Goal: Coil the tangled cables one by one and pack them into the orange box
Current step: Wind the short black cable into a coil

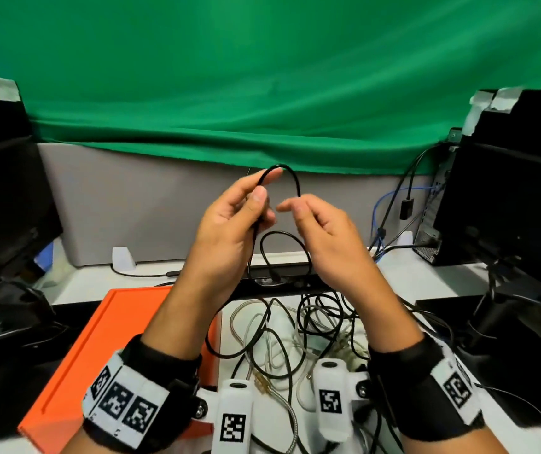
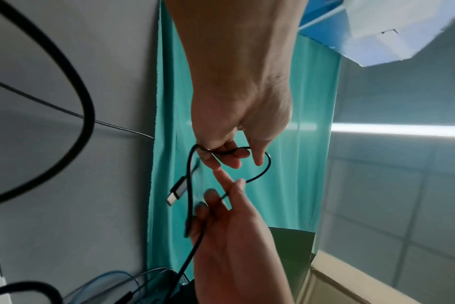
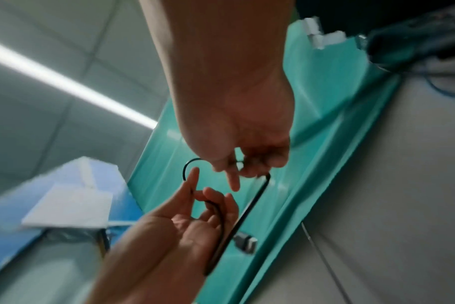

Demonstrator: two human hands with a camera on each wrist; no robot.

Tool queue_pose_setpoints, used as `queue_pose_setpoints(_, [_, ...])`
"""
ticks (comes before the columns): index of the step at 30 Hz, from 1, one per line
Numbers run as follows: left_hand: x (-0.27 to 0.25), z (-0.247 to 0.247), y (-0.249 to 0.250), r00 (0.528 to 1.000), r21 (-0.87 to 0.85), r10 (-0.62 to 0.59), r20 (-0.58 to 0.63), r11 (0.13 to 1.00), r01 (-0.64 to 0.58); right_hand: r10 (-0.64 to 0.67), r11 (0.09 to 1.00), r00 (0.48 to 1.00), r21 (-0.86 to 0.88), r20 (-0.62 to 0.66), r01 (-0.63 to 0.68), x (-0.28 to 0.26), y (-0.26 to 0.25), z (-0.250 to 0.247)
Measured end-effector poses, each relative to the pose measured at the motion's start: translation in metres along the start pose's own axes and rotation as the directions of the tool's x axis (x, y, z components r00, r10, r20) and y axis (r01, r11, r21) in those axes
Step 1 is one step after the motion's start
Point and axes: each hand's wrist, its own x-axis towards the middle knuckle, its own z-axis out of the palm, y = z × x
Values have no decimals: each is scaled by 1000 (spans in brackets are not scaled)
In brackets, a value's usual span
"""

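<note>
Tangled cables (image 1: 298, 329) beside orange box (image 1: 105, 348) (monitors (image 1: 521, 178) flanking)

Tangled cables (image 1: 298, 335) crowd the desk beside the orange box (image 1: 112, 348).

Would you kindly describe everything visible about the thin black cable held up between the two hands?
The thin black cable looks rubbery and flexible, with a silvery flat plug dangling free at one end. It is lifted above the desk and bent into an arch, with a second loop hanging below. The left hand holds it between thumb and fingers; the right hand pinches the arch's other side. Its lower part drops behind the hands; where it ends cannot be told.
</note>
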Motion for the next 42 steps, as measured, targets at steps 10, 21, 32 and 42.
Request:
queue_pose_setpoints(10, [-2, -4, -2, 998, 333, -57, -22, 941, 61, -9, 943, 987, 327, -161, 62, 5, -4, 6])
queue_pose_setpoints(21, [11, -39, 2, 967, 146, -204, -150, 963, 226, 260, 964, 939, 113, -226, -240, 19, 24, -29])
queue_pose_setpoints(32, [-2, -34, 19, 897, 327, -381, 226, 897, 298, -85, 995, 984, 72, 160, 74, -1, -7, 20])
queue_pose_setpoints(42, [4, -33, 30, 965, -480, -137, 226, 846, 232, -66, 947, 982, -300, 178, 118, 0, 3, 10])
